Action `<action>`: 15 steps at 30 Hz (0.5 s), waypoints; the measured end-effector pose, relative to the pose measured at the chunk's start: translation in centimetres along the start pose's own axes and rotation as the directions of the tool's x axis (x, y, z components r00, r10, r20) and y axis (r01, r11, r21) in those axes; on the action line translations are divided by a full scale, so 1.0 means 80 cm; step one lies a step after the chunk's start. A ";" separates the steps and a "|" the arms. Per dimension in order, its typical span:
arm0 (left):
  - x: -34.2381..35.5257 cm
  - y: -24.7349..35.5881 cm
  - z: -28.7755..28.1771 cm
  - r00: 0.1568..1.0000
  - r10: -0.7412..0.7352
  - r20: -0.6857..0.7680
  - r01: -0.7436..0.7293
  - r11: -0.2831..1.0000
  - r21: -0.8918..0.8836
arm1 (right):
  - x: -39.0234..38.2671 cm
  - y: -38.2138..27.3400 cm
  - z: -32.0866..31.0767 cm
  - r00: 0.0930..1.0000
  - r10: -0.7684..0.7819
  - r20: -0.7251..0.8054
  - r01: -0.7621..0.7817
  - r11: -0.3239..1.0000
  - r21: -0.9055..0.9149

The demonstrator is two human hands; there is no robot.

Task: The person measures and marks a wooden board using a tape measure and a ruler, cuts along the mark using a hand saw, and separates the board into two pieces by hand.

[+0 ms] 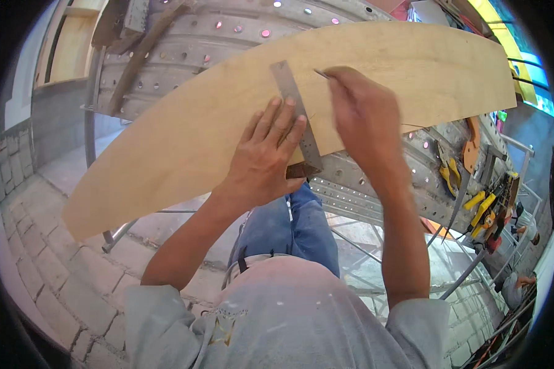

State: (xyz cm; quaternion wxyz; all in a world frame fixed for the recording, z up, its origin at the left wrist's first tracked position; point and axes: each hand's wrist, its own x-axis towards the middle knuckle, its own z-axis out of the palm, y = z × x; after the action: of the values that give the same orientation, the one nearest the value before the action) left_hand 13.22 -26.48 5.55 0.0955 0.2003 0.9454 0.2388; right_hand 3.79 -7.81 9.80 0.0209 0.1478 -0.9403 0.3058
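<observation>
A large curved plywood panel [191, 129] lies across a perforated metal platform [375, 178]. Across its near edge rests a try square [283, 77], its metal blade pointing away from me and its brown stock at the panel's edge. My left hand [268, 138] holds the square down, fingers spread over the blade and thumb by the stock. Right of the blade, my right hand [364, 107] is pinched around a thin pencil [320, 73]. Only the pencil's tip end shows, close above the panel. The right hand is slightly blurred.
On the platform at right lie yellow-handled pliers [449, 175], an orange-handled saw [471, 147] and several yellow-and-black tools [483, 206]. A wooden stick [138, 64] lies at far left. Metal scaffold tubes [468, 273] and other people [514, 289] are at lower right, above pale block paving [74, 289].
</observation>
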 end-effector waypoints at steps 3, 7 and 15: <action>0.006 0.003 0.007 1.000 0.008 0.010 -0.008 1.000 0.002 | 0.015 0.021 0.065 0.999 0.030 0.026 -0.028 0.995 -0.098; 0.001 -0.002 0.007 1.000 0.003 0.014 -0.003 1.000 0.004 | 0.024 0.015 0.073 0.992 0.106 0.073 -0.103 0.994 -0.039; -0.003 -0.007 0.004 1.000 -0.002 0.009 0.002 1.000 -0.022 | 0.054 0.009 0.063 0.978 0.009 0.207 0.030 0.982 -0.188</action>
State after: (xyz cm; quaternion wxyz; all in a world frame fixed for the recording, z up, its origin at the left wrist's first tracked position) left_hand 13.35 -26.88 4.99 0.1024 0.1993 0.9424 0.2482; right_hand -0.24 -11.34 5.88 -0.0611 0.1811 -0.9615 0.1977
